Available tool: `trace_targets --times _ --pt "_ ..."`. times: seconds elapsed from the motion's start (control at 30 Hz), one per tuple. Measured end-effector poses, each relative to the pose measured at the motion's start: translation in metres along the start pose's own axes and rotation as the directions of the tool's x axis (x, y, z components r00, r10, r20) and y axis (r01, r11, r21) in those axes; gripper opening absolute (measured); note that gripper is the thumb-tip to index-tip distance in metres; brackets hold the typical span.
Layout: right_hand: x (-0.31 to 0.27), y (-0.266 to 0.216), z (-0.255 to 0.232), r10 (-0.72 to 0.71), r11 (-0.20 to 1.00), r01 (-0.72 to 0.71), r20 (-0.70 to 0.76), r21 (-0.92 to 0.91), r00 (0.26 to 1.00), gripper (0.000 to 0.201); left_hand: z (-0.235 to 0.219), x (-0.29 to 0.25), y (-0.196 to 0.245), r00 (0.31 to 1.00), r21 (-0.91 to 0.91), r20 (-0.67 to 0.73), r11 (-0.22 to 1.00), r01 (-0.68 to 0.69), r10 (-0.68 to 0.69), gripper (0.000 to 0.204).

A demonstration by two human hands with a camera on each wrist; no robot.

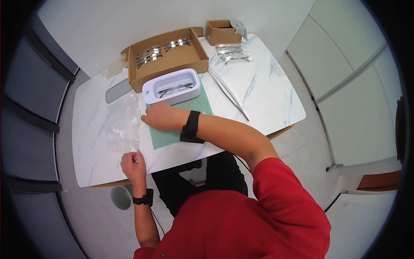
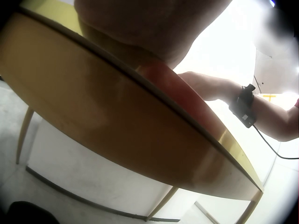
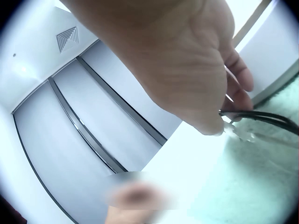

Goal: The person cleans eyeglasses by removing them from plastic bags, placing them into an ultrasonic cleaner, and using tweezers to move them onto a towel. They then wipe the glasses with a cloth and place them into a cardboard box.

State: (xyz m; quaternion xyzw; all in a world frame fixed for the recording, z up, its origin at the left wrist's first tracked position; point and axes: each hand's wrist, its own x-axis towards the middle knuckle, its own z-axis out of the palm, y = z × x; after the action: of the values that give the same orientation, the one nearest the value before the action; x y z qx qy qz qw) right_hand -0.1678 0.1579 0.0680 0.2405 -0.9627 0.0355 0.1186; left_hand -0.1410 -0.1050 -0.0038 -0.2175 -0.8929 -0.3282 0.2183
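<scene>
My right hand (image 1: 163,116) is over the front left of the green mat (image 1: 166,139). In the right wrist view its fingers pinch a pair of eyeglasses (image 3: 266,116) with dark temples, close over the mat. My left hand (image 1: 133,167) is at the table's front edge, fingers curled, pinching the lower end of a clear plastic bag (image 1: 123,125) that lies flat on the table. Just beyond the right hand stands a white ultrasonic cleaner (image 1: 148,98), with another pair of glasses (image 1: 175,89) inside its open tank.
Behind the cleaner, a cardboard box (image 1: 172,64) holds several glasses. A grey oblong lid (image 1: 117,91) lies left, long tweezers (image 1: 228,94) right. A small carton (image 1: 218,33) and bagged glasses (image 1: 233,54) sit at the back. A bin (image 1: 121,198) stands below the front edge.
</scene>
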Motion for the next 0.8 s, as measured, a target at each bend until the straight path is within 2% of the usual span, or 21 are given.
trace_targets --times 0.13,0.23,0.33,0.43,0.63,0.8 --pt "-0.01 -0.005 0.022 -0.051 0.996 0.043 -0.101 -0.078 0.994 0.012 0.0 -0.001 0.0 1.0 0.016 0.003 1.0 -0.003 0.003 0.018" --pt "-0.02 -0.006 0.022 -0.01 0.995 -0.006 -0.165 -0.098 0.986 0.014 0.001 -0.001 -0.001 1.0 0.003 0.007 1.0 0.021 -0.021 0.019" --pt "-0.033 -0.009 0.011 0.105 0.991 -0.083 -0.222 0.105 0.97 0.026 0.0 0.0 0.001 1.0 0.026 -0.015 0.999 -0.025 0.025 0.02" --pt "-0.061 -0.009 0.0 0.231 0.968 -0.191 -0.271 0.165 0.934 0.036 -0.001 0.001 0.002 1.0 0.033 -0.004 0.999 -0.031 0.031 0.02" --pt "-0.118 -0.006 -0.017 0.329 0.943 -0.318 -0.128 0.1 0.936 0.03 0.0 0.001 0.001 1.0 0.027 0.005 0.999 -0.026 0.026 0.021" --pt "-0.127 -0.003 -0.015 0.317 0.937 -0.27 -0.214 0.221 0.924 0.02 0.005 0.001 -0.002 1.0 -0.012 0.02 1.0 0.011 -0.011 0.018"
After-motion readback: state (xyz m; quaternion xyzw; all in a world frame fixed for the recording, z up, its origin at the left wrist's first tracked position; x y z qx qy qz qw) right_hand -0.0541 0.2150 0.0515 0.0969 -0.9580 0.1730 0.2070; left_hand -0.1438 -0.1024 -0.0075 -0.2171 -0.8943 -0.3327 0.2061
